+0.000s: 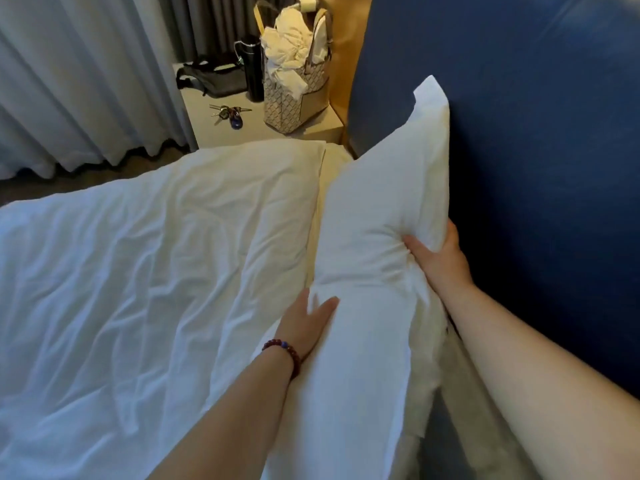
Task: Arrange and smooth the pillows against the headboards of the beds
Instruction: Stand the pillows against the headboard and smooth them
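Observation:
A white pillow [377, 209] stands on its long edge, leaning against the blue padded headboard [533, 140]. My right hand [438, 259] grips its upper edge, thumb dug into the front and fingers behind, bunching the cloth. My left hand [306, 323], with a bead bracelet on the wrist, presses flat against the pillow's lower front face. A wrinkled white duvet [138, 271] covers the bed to the left of the pillow.
Beyond the bed a pale nightstand [207, 129] carries a patterned tote bag [294, 84] stuffed with white cloth, a black bottle [253, 69], keys [230, 112] and a dark bag [207, 76]. Grey curtains [76, 81] hang at the left.

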A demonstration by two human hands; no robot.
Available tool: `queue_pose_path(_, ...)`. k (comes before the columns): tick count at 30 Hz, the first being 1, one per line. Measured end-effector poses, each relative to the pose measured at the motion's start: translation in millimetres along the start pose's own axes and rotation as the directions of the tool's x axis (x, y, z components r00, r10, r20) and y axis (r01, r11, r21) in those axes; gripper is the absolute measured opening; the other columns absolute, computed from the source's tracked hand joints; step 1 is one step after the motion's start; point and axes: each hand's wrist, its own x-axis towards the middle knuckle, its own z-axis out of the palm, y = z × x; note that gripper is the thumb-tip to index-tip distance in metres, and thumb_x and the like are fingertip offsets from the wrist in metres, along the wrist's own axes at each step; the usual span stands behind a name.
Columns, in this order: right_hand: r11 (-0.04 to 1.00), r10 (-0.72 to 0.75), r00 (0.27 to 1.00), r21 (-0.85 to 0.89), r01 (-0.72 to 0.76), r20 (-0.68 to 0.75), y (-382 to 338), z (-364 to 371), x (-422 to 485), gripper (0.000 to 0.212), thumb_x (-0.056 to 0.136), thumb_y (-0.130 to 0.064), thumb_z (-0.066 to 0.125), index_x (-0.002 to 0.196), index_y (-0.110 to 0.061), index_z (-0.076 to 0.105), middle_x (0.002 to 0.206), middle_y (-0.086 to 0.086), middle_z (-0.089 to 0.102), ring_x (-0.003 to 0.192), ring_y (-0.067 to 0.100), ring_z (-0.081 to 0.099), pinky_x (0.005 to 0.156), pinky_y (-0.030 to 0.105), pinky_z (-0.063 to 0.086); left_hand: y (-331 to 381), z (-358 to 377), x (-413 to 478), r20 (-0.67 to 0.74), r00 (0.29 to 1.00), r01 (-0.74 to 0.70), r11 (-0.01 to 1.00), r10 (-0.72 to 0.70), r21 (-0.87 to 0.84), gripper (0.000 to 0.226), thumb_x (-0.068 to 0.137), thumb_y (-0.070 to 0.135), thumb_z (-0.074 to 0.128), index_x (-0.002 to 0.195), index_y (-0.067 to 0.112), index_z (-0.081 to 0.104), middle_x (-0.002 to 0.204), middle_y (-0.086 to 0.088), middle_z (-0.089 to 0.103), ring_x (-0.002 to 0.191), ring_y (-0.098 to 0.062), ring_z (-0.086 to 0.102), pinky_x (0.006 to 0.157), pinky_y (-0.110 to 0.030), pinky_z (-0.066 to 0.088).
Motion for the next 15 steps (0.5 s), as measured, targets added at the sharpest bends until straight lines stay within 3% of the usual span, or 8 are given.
queue_pose_path(4,0.982,0.114,0.99,-0.159,-0.1,0.078,22,-32,2,0.084,0.082,-0.05,0.07,0.151,-0.031,0.026,0.144,0.005,0.048,0.125,0.029,0.05,0.09,0.028,0.036,-6,28,6,-0.008,1.0,0.012,0.985,-0.011,0.174,0.09,0.079,0.073,0.052,0.151,0.023,0.029,0.157,0.005,0.029,0.143,-0.015,0.028,0.117,-0.037,0.023)
queue_pose_path(7,0.969,0.14,0.986,-0.218,-0.116,0.095,15,-40,9,0.093,0.068,-0.058,0.077,0.145,-0.026,0.037,0.138,0.003,0.055,0.119,0.026,0.056,0.093,0.031,0.044,4,35,23,-0.002,1.0,-0.001,0.959,0.002,0.284,0.104,0.067,0.085,0.042,0.15,0.023,0.03,0.156,0.002,0.032,0.141,-0.019,0.032,0.115,-0.039,0.027)
queue_pose_path(9,0.989,0.14,0.989,-0.061,-0.136,0.056,10,-33,10,0.117,0.05,-0.058,0.084,0.148,-0.023,0.03,0.135,0.001,0.057,0.116,0.023,0.059,0.095,0.037,0.05,10,38,34,-0.009,1.0,-0.001,0.95,0.004,0.313,0.1,0.072,0.083,0.044,0.149,0.021,0.03,0.153,-0.002,0.036,0.139,-0.022,0.036,0.111,-0.037,0.03)
queue_pose_path(11,0.989,0.142,0.99,0.052,-0.142,0.005,10,-22,5,0.131,0.048,-0.053,0.089,0.153,-0.028,0.015,0.137,-0.003,0.053,0.118,0.022,0.058,0.093,0.034,0.049,9,41,41,-0.026,1.0,-0.006,0.957,0.014,0.29,0.09,0.078,0.076,0.049,0.147,0.021,0.033,0.151,-0.002,0.039,0.136,-0.023,0.039,0.108,-0.035,0.032)
queue_pose_path(13,0.991,0.133,0.99,-0.009,-0.133,-0.054,15,-19,-2,0.126,0.057,-0.047,0.089,0.153,-0.029,0.01,0.136,-0.002,0.052,0.121,0.024,0.055,0.088,0.028,0.044,2,43,40,-0.051,0.999,0.01,0.971,0.002,0.238,0.095,0.073,0.08,0.05,0.147,0.023,0.035,0.152,0.002,0.039,0.137,-0.021,0.039,0.11,-0.035,0.032)
queue_pose_path(15,0.992,0.113,0.989,-0.041,-0.117,-0.095,29,-24,-1,0.103,0.061,-0.043,0.088,0.144,-0.022,0.03,0.121,-0.003,0.059,0.111,0.025,0.06,0.082,0.029,0.046,-9,43,30,-0.091,0.996,0.042,0.976,-0.023,0.212,0.098,0.068,0.083,0.049,0.145,0.024,0.038,0.149,0.002,0.043,0.134,-0.021,0.042,0.109,-0.036,0.034)
